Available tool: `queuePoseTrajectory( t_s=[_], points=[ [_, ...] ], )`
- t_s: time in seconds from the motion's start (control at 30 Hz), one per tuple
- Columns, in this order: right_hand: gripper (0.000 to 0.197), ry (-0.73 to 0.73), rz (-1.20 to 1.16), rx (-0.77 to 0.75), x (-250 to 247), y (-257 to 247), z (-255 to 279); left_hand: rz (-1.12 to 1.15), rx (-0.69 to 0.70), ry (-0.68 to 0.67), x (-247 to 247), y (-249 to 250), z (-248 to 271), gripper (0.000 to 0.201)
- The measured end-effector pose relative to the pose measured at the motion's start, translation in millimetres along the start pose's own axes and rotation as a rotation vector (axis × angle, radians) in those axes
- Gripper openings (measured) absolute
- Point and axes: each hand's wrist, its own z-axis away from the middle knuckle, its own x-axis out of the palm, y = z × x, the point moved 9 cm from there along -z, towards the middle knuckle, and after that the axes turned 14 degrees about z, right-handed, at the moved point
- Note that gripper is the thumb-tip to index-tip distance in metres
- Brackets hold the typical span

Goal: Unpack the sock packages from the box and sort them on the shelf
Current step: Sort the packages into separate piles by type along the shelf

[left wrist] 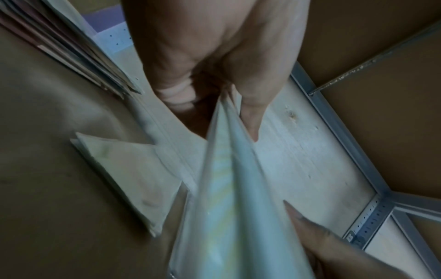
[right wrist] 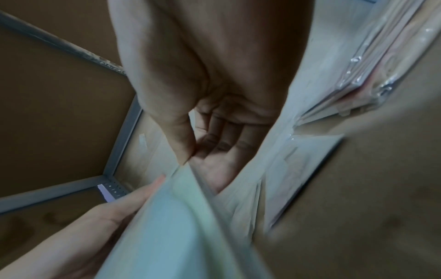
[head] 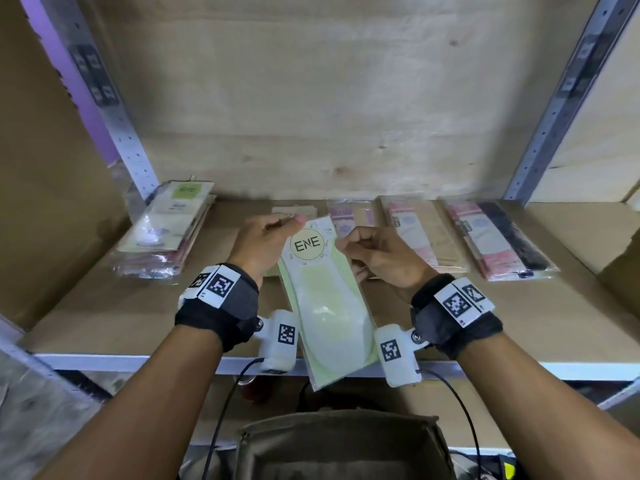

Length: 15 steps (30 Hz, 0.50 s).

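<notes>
A pale green sock package point(head: 323, 306) with a round "ENE" label hangs tilted above the front of the shelf point(head: 104, 323), held between both hands. My left hand point(head: 294, 221) pinches its top left corner. My right hand point(head: 343, 244) pinches its upper right edge. In the left wrist view the thumb and curled fingers point(left wrist: 176, 94) clamp the package point(left wrist: 226, 188) edge-on. The right wrist view shows the thumb point(right wrist: 179, 143) pressed on the package point(right wrist: 171, 226). A box point(head: 343, 445) with raised flaps stands below the shelf, in front of me.
Sorted piles lie along the shelf's back: a mixed stack point(head: 166, 230) at left, a beige package point(head: 294, 212) under my hands, then pink packages point(head: 349, 216), point(head: 422, 233) and a pink-and-black pile point(head: 498, 240). Metal uprights point(head: 131, 147) flank the bay.
</notes>
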Motion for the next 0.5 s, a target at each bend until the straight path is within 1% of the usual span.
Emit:
queuePoseTrajectory(
  t_s=[0.07, 0.17, 0.2, 0.27, 0.3, 0.37, 0.4, 0.43, 0.5],
  points=[
    [0.022, 0.014, 0.005, -0.003, 1, 0, 0, 0.006, 0.005, -0.013, 0, 1, -1, 0.026],
    [0.039, 0.017, 0.012, 0.000, 4, -2, 0, -0.013, 0.031, -0.069, 4, 5, 2, 0.020],
    [0.040, 0.025, 0.010, -0.008, 4, -3, 0, -0.023, 0.041, -0.093, 7, 5, 4, 0.017],
    [0.032, 0.080, -0.009, -0.033, 1, -7, -1, -0.034, 0.068, -0.102, 12, 7, 7, 0.017],
    [0.027, 0.122, -0.009, -0.047, -3, -9, -1, -0.026, 0.065, -0.090, 13, 6, 9, 0.021],
    [0.023, 0.190, 0.002, -0.073, -7, -13, 1, -0.012, 0.000, -0.089, 14, 1, 10, 0.034],
    [0.023, 0.209, 0.000, -0.078, -8, -13, 2, -0.016, -0.050, -0.116, 17, -4, 12, 0.040],
    [0.024, 0.225, -0.005, -0.077, -10, -12, 3, -0.013, -0.098, -0.155, 20, -9, 13, 0.043],
    [0.025, 0.272, -0.017, -0.064, -15, -9, 4, 0.025, -0.174, -0.200, 23, -16, 17, 0.039]
  ],
)
